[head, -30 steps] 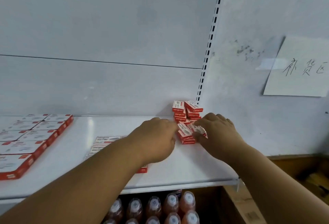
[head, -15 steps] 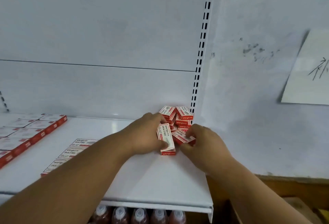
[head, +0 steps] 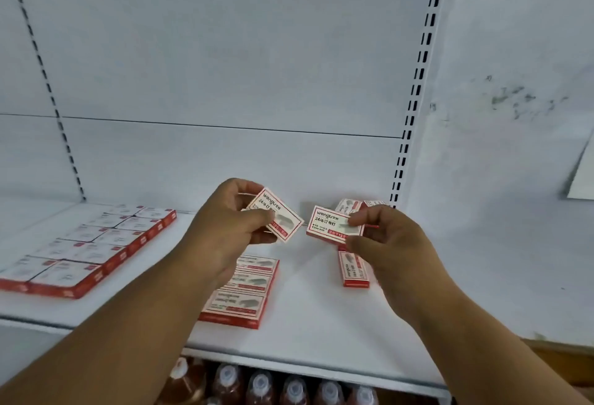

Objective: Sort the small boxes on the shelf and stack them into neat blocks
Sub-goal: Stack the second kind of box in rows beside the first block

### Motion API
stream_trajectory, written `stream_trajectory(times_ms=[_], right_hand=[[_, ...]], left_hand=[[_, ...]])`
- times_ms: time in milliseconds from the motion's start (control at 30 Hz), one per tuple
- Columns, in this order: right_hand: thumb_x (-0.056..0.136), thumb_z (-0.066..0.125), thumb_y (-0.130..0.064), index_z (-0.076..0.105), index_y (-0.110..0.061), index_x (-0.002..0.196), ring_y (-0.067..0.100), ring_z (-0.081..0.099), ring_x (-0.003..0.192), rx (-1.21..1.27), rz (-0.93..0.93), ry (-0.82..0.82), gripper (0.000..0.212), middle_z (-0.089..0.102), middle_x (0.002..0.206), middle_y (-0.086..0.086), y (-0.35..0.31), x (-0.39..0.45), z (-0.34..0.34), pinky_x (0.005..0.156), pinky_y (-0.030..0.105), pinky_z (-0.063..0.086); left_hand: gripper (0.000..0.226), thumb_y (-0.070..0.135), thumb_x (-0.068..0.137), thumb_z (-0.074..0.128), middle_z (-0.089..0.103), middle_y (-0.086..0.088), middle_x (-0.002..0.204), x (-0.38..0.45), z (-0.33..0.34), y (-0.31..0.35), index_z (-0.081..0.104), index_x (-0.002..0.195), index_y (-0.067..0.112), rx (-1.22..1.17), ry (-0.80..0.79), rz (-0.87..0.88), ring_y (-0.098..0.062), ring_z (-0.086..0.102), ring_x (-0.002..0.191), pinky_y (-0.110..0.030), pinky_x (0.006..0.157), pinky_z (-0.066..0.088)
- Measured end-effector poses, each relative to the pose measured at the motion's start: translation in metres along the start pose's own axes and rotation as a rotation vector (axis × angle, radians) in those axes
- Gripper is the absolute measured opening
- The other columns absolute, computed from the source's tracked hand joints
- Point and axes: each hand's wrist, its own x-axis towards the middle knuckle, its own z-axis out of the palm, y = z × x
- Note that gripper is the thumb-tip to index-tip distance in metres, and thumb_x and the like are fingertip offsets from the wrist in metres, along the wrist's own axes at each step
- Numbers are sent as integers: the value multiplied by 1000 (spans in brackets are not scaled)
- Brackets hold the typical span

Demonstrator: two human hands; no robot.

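My left hand (head: 225, 231) holds a small red-and-white staple box (head: 283, 216) lifted above the white shelf (head: 321, 314), its printed face toward me. My right hand (head: 389, 240) grips a second such box (head: 328, 223) just to the right, the two boxes a small gap apart. Under my left wrist a flat row of the same boxes (head: 244, 292) lies on the shelf. One loose box (head: 353, 268) lies below my right hand, and a few more (head: 350, 205) sit at the back by the upright.
A neat flat block of red-and-white boxes (head: 90, 247) covers the shelf's left part. Bottles with white caps (head: 260, 385) stand on the level below. A slotted black-and-white upright (head: 414, 99) runs up the back wall; a paper sheet (head: 583, 176) hangs at far right.
Both hands have risen from the loose pile at the back, each with a box taken from it, and turned the printed faces toward me. The view has shifted right and closer.
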Motion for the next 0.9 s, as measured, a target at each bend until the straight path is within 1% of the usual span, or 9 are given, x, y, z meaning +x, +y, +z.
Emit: stream_trajectory(times_ms=[100,167,300,400,500,567,667,800,900], right_hand=[[82,65,5,65,-26,86,28,70,78,-34,3,-22,32,77,87,-5,-2,1,30,65,35,45],[82,67,3,66,-26,91,23,69,71,-97,16,-33,30,77,87,-5,-2,3,49,54,28,46],[81,70,0,68,-26,92,17,63,55,-287,83,-68,28,76,79,-5,-3,19,83,46,30,46],[81,69,0,67,-25,90,21,71,64,-389,93,-30,26,74,84,-2,1,31,102,51,30,52],[86,64,-4,66,-26,99,14,65,72,-550,131,-22,26,68,102,-1,11,40,117,42,17,45],[90,60,-7,66,-27,112,9,61,78,-664,132,-14,30,64,109,-3,15,43,123,46,14,47],[92,57,-13,65,-30,115,12,63,82,-769,161,-5,30,63,109,-5,16,43,129,58,23,57],[93,55,-20,69,-27,111,11,63,86,-907,171,-41,24,65,106,-8,14,40,135,70,27,57],[93,52,-22,74,-23,99,12,66,84,-970,157,-70,23,69,97,-9,9,37,139,77,34,59]], left_hand=[[26,-4,86,64,75,-11,89,6,-30,0,55,101,15,24,12,-67,-27,74,75,-36,64,58],[33,-3,87,64,73,-10,91,12,-51,-3,55,105,23,57,29,-62,-26,74,75,-37,66,59],[38,1,88,62,71,-3,95,31,-87,-13,63,99,37,304,9,-38,-16,74,72,-32,65,61],[26,4,86,62,71,2,89,47,-98,-23,62,90,30,499,19,-29,-13,73,67,-37,64,61],[16,14,85,62,70,6,96,60,-101,-32,63,92,29,726,-41,-17,-15,68,85,-35,75,56],[14,19,86,60,66,8,102,66,-102,-36,64,95,29,873,-101,-2,-14,62,93,-28,72,48],[13,22,87,58,64,9,104,70,-102,-39,63,96,29,1031,-197,35,-14,60,94,-28,72,47],[14,24,89,59,65,6,110,73,-99,-46,69,100,26,1138,-323,71,-16,59,101,-26,80,46],[15,25,88,60,69,3,102,76,-100,-48,72,95,19,1140,-340,60,-17,63,94,-28,80,51]])
